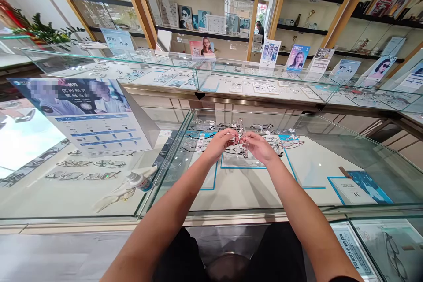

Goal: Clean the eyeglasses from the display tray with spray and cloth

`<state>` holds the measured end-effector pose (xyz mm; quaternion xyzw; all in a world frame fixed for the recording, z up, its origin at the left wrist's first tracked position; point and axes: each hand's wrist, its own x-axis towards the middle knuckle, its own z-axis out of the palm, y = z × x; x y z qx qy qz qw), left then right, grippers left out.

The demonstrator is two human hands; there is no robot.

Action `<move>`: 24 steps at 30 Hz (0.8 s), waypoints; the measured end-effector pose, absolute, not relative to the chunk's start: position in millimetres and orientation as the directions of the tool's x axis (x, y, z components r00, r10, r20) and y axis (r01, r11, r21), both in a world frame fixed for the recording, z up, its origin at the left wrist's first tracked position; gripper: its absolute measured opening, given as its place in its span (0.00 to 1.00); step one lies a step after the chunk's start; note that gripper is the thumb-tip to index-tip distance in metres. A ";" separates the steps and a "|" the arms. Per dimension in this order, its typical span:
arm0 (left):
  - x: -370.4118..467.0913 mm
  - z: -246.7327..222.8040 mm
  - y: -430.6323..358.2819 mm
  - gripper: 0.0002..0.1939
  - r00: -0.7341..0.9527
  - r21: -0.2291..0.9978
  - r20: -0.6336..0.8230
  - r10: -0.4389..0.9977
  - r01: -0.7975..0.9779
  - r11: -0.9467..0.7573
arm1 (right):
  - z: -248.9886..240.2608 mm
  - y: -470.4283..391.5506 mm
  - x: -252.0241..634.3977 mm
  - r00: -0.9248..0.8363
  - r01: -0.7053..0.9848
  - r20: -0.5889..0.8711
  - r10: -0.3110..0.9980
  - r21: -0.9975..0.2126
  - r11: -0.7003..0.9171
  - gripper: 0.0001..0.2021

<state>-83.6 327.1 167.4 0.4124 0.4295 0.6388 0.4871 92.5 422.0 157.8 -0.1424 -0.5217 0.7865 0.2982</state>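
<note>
Between my two hands, over the glass showcase, is a pair of thin-framed eyeglasses (pixel 240 125), turned on end. My left hand (pixel 223 142) pinches the frame from the left with closed fingers. From the right, my right hand (pixel 259 145) grips it near the same spot, fingertips almost meeting the left ones. Which part each hand holds is too small to make out. Below them, under the glass, several eyeglass frames (pixel 194 149) lie in rows on white trays with blue borders, partly covered by my hands.
On the left counter stand a tent-shaped sign (pixel 99 119), a small white spray bottle (pixel 140 181) and a crumpled pale cloth (pixel 115 196). A leaflet (pixel 358 188) lies inside the case at right. Another glass showcase (pixel 231 72) with upright cards runs behind. A distant person (pixel 260 31) shows through an opening.
</note>
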 end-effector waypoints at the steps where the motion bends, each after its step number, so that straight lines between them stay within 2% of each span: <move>1: -82.9 167.8 327.0 0.19 -0.200 0.950 0.104 0.974 -0.269 -0.157 | 157.0 421.9 92.0 -0.781 -0.322 0.089 0.618 -0.905 -0.277 0.16; 8: -79.8 172.2 324.9 0.15 -0.255 0.954 0.163 0.953 -0.204 -0.217 | 152.6 418.7 86.9 -0.802 -0.288 0.079 0.592 -0.920 -0.266 0.16; 13: -80.8 171.5 328.4 0.16 -0.354 0.949 0.150 0.923 -0.211 -0.235 | 151.0 425.2 89.4 -0.766 -0.379 0.070 0.639 -0.853 -0.360 0.14; 24: -85.8 172.4 327.6 0.13 -0.405 0.950 0.139 0.904 -0.204 -0.238 | 161.5 443.2 103.3 -0.655 -0.570 0.042 0.754 -0.683 -0.457 0.07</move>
